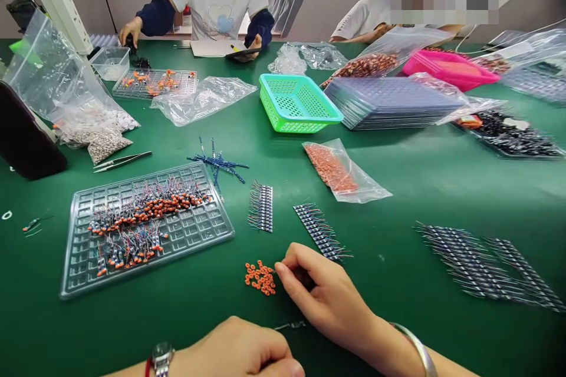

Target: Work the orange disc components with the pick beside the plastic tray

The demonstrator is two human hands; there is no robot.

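A: Where are the hands, taking the orange ring pile (260, 278) as our marker?
B: The right hand (329, 297) is at its right edge, thumb and forefinger pinched together; I can't tell whether anything small is between the tips.
A: And the left hand (247, 347)?
B: Nearer the wearer than the pile, fingers curled; the frame cuts it off, so I can't tell whether it grips anything; a thin wired piece (292, 325) shows just beside it, on the near right side of the pile.
A: What lies left of the pile?
B: A clear tray (223, 224) holding many orange-tipped wired parts (163, 206); tweezers (122, 162) lie farther off, beyond that side.
A: Beyond the pile?
B: Two nearby strips of wired pieces, one upright-looking row (262, 207) and one slanted row (321, 232); past them, a bag of orange pieces (333, 171); farther still, a green basket (300, 121).
A: Well to its right?
B: More dark wired strips (481, 259), lying flat on the green table (389, 330).
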